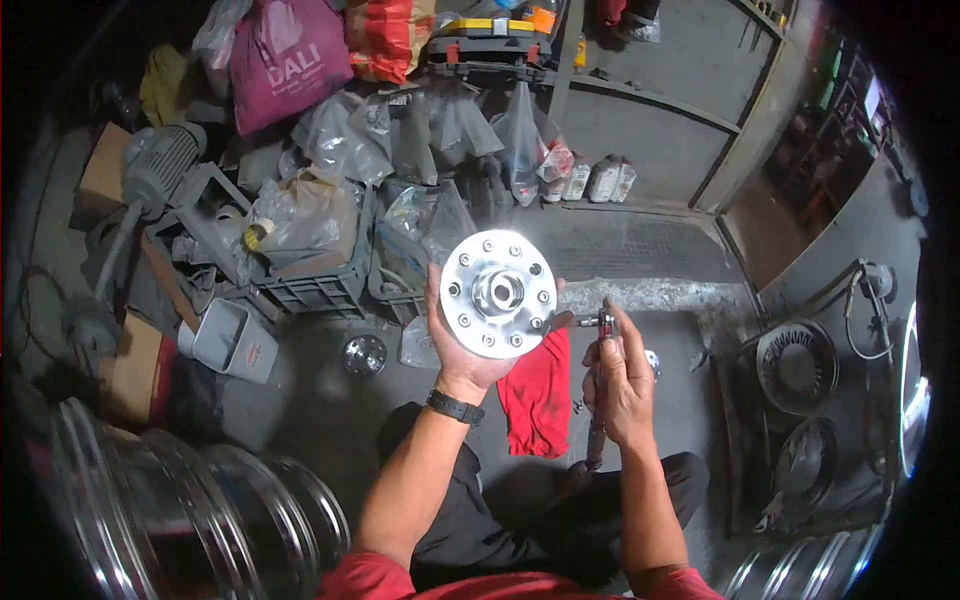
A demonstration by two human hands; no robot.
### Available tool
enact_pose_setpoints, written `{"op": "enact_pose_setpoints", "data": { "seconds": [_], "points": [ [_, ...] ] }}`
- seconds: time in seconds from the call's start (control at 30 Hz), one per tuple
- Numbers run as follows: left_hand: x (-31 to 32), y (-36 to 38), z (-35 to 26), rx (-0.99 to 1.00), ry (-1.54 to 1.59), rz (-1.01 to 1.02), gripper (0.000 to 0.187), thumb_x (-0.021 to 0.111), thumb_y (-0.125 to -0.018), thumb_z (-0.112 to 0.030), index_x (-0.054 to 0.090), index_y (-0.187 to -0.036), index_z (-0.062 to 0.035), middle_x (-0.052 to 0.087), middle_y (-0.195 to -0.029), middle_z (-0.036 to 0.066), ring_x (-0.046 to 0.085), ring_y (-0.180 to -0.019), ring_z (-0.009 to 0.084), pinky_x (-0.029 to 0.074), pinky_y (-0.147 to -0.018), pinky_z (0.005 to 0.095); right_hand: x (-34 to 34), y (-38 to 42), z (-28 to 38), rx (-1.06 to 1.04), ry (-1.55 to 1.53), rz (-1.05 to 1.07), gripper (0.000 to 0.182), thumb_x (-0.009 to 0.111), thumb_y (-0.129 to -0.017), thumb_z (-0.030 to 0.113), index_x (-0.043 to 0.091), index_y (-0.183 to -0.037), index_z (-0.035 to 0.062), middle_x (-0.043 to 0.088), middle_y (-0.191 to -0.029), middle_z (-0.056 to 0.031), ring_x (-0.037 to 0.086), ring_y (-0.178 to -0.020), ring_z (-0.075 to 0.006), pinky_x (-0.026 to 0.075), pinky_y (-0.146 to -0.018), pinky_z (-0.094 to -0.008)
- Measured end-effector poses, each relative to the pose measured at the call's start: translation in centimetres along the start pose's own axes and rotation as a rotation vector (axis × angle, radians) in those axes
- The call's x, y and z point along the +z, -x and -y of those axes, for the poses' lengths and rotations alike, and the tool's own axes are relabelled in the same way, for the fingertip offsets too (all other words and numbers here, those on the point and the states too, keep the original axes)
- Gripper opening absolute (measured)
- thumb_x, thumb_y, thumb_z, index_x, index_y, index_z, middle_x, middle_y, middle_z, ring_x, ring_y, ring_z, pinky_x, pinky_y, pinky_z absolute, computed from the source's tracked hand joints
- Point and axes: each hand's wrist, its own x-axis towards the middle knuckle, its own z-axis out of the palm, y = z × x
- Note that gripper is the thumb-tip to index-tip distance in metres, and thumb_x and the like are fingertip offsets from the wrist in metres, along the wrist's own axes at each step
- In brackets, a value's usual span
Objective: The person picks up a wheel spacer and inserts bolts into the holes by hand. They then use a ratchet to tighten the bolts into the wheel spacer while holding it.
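Head view: a shiny round metal hub (498, 293) with a ring of bolt holes is held up flat-faced toward the camera in the left hand (462, 352), fingers spread behind its rim, seemingly so its face can be seen. A slim tool (600, 330) is gripped in the right hand (622, 378), fingers curled around it, its tip beside the hub's edge. A red rag (537, 392) lies on the floor below.

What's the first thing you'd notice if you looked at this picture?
The shiny round metal disc ringed with bolt holes, held up in the middle by the left hand. Beside it, the right hand grips a tool touching the disc's edge. A red rag lies on the floor below.
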Motion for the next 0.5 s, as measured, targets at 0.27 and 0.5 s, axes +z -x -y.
{"op": "enact_pose_setpoints", "data": {
  "seconds": [0.27, 0.5],
  "points": [
    [-0.2, 0.3, 0.5, 0.003, -0.049, -0.063, 0.092, 0.045, -0.094, -0.085, 0.054, -0.151, -0.0130, 0.059, -0.147, 0.020, 0.051, -0.140, 0.0475, 0.039, -0.114, 0.0726, 1.2, 0.6, 0.9, -0.046, -0.049, -0.013, 0.050, 0.052, -0.114, 0.024, 0.041, -0.160, 0.0094, 0.061, -0.094, -0.0038, 0.050, -0.055, -0.0049, 0.040, -0.045, -0.0219],
    [-2.3, -0.3, 0.3, 0.141, 0.047, -0.146, 0.077, 0.057, -0.094, -0.069, 0.058, -0.147, -0.0144, 0.062, -0.143, 0.018, 0.053, -0.139, 0.0448, 0.036, -0.118, 0.0692, 0.7, 1.2, 0.7, 0.014, -0.110, -0.034, 0.048, 0.055, -0.113, 0.020, 0.045, -0.159, 0.0080, 0.058, -0.090, 0.0007, 0.047, -0.058, -0.0029, 0.039, -0.048, -0.0214]
  ]
}}
